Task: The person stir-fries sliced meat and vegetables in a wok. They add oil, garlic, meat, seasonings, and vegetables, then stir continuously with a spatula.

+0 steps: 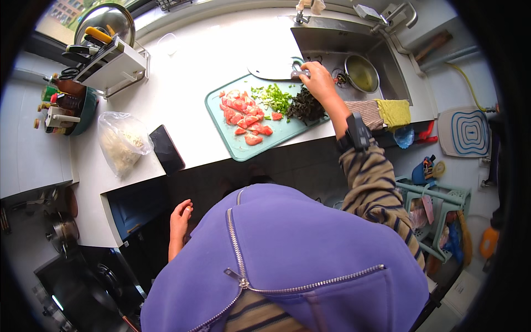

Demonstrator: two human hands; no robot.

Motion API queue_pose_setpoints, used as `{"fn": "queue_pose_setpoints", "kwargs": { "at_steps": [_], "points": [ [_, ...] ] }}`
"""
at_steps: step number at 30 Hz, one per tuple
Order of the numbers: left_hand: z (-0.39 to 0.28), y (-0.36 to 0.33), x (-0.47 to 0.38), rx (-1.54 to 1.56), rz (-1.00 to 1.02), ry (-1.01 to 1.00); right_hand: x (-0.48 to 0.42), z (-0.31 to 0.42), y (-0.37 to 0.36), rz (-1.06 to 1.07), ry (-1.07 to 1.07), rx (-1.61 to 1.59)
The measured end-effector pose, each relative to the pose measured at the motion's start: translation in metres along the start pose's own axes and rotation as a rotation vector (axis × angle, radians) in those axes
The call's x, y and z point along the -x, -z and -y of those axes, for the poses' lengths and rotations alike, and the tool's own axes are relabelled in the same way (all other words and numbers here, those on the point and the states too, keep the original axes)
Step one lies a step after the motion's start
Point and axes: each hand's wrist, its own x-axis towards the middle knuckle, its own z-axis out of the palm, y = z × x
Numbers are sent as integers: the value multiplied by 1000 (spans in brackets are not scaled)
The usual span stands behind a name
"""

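My right hand [321,85] reaches over the far right corner of a pale green cutting board [224,141], its fingers on the dark handle of a cleaver [271,69]. The broad blade lies along the board's far edge, pointing left. On the board are chunks of red tomato [242,110], chopped green onion [274,97] and a dark shredded heap [307,106], which looks like wood ear mushroom. My forearm partly covers the heap's side. Low by my body, away from the counter, my left hand [180,220] holds nothing, fingers loosely bent.
Right of the board is a steel sink [332,39] holding a metal bowl [361,74], with cloths [392,113] over its front edge. A phone [166,150] and a filled plastic bag [124,143] lie left. Behind them stand a knife rack [114,66] and a bottle bin [85,112].
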Motion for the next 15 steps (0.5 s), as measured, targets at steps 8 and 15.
{"fn": "queue_pose_setpoints", "kwargs": {
  "at_steps": [8,15],
  "points": [
    [-20,-10,12,0,10,-114,-8,72,-33,696,120,201],
    [5,-14,33,14,-43,-20,-8,67,-52,702,269,123]
  ]
}}
